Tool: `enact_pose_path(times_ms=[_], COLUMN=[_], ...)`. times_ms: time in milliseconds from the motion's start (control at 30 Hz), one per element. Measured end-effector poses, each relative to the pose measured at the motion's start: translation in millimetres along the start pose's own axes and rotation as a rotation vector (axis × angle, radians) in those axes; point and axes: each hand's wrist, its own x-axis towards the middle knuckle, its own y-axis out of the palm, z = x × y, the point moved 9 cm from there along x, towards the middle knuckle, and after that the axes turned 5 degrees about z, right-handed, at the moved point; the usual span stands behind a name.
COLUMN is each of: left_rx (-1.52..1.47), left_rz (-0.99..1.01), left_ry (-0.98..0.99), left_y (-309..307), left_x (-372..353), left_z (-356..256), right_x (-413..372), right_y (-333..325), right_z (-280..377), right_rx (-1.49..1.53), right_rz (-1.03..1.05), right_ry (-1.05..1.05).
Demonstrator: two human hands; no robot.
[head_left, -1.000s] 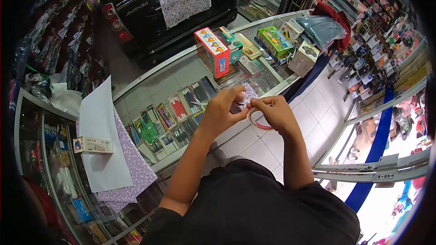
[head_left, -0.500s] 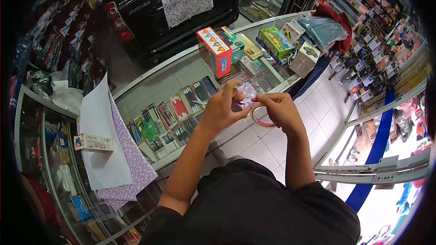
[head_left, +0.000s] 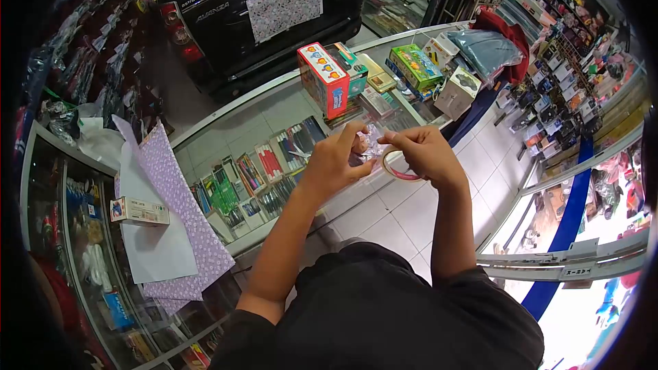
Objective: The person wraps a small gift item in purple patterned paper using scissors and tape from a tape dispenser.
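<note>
In the head view, my left hand [head_left: 334,157] curls round a small packet in shiny lilac patterned paper [head_left: 372,138], above the glass counter's near edge. The packet's contents are hidden. Close on its right, my right hand [head_left: 432,155] is closed, with thumb and forefinger pinched near the packet. A roll of tape [head_left: 392,172] with a pinkish inner ring hangs from my right hand. Whether a strip of tape runs between the roll and the packet is too small to tell.
A glass counter [head_left: 241,122] holds pens and stationery; a red-white box [head_left: 323,81] and a green box [head_left: 416,67] stand on top. Left lie purple floral paper [head_left: 179,188] and a white sheet [head_left: 154,253] under a small box [head_left: 139,210]. Behind is a black car [head_left: 226,34].
My right hand has shifted slightly right and up, with the tape roll turning in it. At left, the purple paper's upper part has curled over the white sheet.
</note>
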Motion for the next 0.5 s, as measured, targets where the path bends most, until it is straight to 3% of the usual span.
enact_pose_path(times_ms=[233,300,333,400,500], left_rx=[0.11,0.152,0.153,0.081,0.059], left_rz=[0.069,0.046,0.044,0.027,0.051], left_ry=[0.013,-0.002,0.0,0.002,-0.074], left_y=[2.6,-0.4,-0.4,-1.2,1.5], left_x=[2.8,4.5,4.7,3.6,2.4], left_z=[-8.9,-9.6,-8.8,-5.0,-2.1], right_x=[-10.3,-10.6,-8.5,-16.5,7.8], right_y=[-0.6,-17.2,-13.2,-26.6,-18.2], right_z=[1.5,-4.4,-8.2,-8.2,-38.8], right_rx=[-0.129,0.024,0.023,0.019,-0.19], right_rz=[0.057,-0.178,-0.178,-0.482,-0.493], right_ry=[-0.176,-0.268,-0.271,-0.371,-0.229])
